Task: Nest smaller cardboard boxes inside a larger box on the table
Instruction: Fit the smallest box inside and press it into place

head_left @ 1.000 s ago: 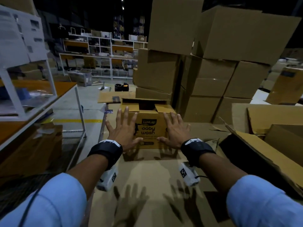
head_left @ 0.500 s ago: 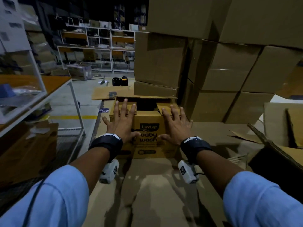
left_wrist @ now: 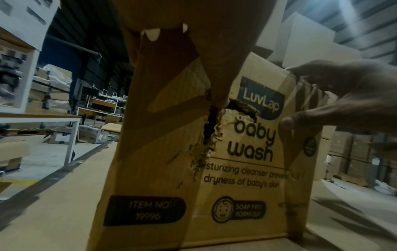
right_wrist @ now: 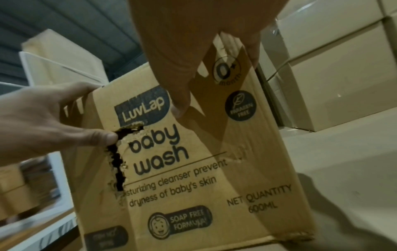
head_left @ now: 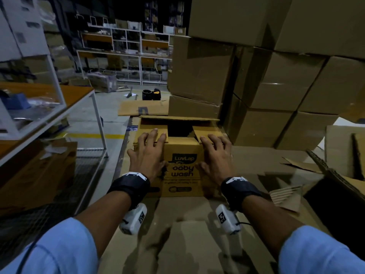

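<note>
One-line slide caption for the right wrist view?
Both hands grip a torn LuvLap baby wash box by its top edge.

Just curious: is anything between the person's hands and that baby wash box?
No. The left hand and right hand already rest on the box, fingers over its top edge.

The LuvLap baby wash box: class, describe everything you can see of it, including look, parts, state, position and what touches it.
The LuvLap baby wash box is brown corrugated cardboard with dark print. It stands upright on a cardboard-covered surface, its top flaps open over a dark inside. A ragged tear splits its front beside the lettering. The left hand and right hand grip its near top edge, fingers over the flaps, thumbs on the front.
</note>
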`<state>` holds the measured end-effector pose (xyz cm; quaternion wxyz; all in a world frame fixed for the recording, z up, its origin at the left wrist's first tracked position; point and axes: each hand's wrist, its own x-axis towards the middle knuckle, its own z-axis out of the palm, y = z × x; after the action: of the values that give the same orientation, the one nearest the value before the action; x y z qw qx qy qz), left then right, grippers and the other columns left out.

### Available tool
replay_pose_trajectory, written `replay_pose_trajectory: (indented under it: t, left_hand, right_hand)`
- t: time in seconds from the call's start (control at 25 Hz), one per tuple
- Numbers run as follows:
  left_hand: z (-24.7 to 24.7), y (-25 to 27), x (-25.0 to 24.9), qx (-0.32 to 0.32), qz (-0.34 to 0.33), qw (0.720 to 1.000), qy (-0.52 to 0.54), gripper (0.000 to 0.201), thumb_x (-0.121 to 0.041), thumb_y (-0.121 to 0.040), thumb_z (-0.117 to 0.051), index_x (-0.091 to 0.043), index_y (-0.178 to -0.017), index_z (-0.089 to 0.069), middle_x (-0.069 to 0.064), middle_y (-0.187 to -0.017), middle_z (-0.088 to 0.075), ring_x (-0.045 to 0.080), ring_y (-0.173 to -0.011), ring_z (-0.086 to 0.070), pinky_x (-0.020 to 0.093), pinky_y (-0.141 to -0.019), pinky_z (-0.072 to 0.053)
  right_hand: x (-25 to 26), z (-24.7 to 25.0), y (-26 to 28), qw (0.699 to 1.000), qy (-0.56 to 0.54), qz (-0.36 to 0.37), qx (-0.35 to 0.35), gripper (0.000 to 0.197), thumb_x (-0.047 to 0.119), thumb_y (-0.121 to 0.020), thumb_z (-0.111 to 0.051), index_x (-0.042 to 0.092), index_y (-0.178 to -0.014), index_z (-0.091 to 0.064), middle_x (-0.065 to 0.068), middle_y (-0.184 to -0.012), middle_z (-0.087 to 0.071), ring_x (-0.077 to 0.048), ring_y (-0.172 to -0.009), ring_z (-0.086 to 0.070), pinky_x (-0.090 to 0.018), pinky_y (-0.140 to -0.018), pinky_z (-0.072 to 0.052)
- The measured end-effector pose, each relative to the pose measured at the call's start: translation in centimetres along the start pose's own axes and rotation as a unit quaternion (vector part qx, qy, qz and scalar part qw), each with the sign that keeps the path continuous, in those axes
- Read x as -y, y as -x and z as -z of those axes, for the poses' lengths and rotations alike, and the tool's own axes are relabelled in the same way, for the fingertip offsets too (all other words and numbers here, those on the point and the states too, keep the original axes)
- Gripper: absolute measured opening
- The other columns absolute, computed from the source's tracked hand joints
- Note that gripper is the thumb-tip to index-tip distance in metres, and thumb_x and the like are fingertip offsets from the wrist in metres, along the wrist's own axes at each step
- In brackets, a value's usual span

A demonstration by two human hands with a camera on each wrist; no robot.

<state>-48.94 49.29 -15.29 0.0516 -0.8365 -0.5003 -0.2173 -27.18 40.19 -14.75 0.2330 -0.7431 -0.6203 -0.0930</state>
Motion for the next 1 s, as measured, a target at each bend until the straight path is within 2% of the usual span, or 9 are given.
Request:
replay_pose_trajectory:
  t: [0.16, 0.28, 0.44, 0.76, 0.88, 1.0]
  left_hand:
    - [3.4, 5.1, 0.1, 0.019, 0.003, 1.0, -0.006, 0.09, -0.038, -0.076, -0.081, -0.029, -0.147, -0.026, 0.001, -0.159, -0.019, 0.032, -0.14, -0.018, 0.066, -0.088, -0.041]
    - [6.2, 9.1, -0.1, -0.002, -0.008, 1.0, -0.007, 0.087, -0.035, -0.076, -0.082, -0.025, -0.146, -0.031, 0.002, -0.157, -0.027, 0.032, -0.138, -0.023, 0.067, -0.086, -0.041]
    - [10.6, 13.5, -0.4, -0.04, -0.028, 0.999, -0.02, 0.086, -0.034, -0.077, -0.08, -0.024, -0.147, -0.03, 0.002, -0.156, -0.029, 0.03, -0.138, -0.023, 0.062, -0.082, -0.043]
    - [22.4, 14.8, -1.7, -0.174, -0.077, 0.981, -0.039, 0.088, -0.031, -0.074, -0.081, -0.02, -0.146, -0.032, 0.005, -0.153, -0.033, 0.034, -0.138, -0.027, 0.065, -0.08, -0.044]
    - [27.8, 14.3, -3.6, -0.215, -0.103, 0.97, -0.042, 0.087, -0.032, -0.077, -0.08, -0.019, -0.148, -0.031, 0.006, -0.153, -0.032, 0.034, -0.138, -0.027, 0.069, -0.082, -0.043]
    - [32.6, 14.2, -6.8, -0.246, -0.12, 0.961, -0.045, 0.086, -0.034, -0.08, -0.077, -0.02, -0.15, -0.029, 0.005, -0.155, -0.03, 0.034, -0.14, -0.024, 0.069, -0.085, -0.04]
  right_hand:
    - [2.7, 2.2, 4.8, 1.0, 0.007, 0.003, 0.015, 0.086, 0.038, -0.078, -0.078, 0.03, -0.149, -0.03, -0.003, -0.156, -0.027, -0.03, -0.141, -0.013, -0.061, -0.098, -0.044]
    - [4.5, 4.7, 8.7, 1.0, 0.002, 0.015, 0.004, 0.084, 0.036, -0.078, -0.079, 0.026, -0.148, -0.034, -0.004, -0.154, -0.031, -0.032, -0.141, -0.017, -0.061, -0.098, -0.045]
    - [6.6, 8.3, 12.7, 0.999, -0.002, 0.039, -0.03, 0.083, 0.037, -0.079, -0.078, 0.025, -0.148, -0.035, -0.005, -0.153, -0.034, -0.032, -0.139, -0.021, -0.06, -0.099, -0.044]
    - [10.7, 19.0, 13.8, 0.978, 0.006, 0.098, -0.182, 0.083, 0.035, -0.075, -0.081, 0.02, -0.145, -0.04, -0.01, -0.148, -0.038, -0.037, -0.135, -0.029, -0.06, -0.097, -0.046]
    - [11.0, 24.4, 13.7, 0.966, 0.009, 0.111, -0.233, 0.081, 0.035, -0.076, -0.081, 0.021, -0.145, -0.039, -0.009, -0.148, -0.038, -0.036, -0.135, -0.029, -0.06, -0.097, -0.045]
    - [10.1, 30.0, 14.4, 0.952, 0.017, 0.124, -0.279, 0.081, 0.035, -0.076, -0.08, 0.02, -0.145, -0.04, -0.01, -0.146, -0.039, -0.036, -0.134, -0.03, -0.059, -0.097, -0.046]
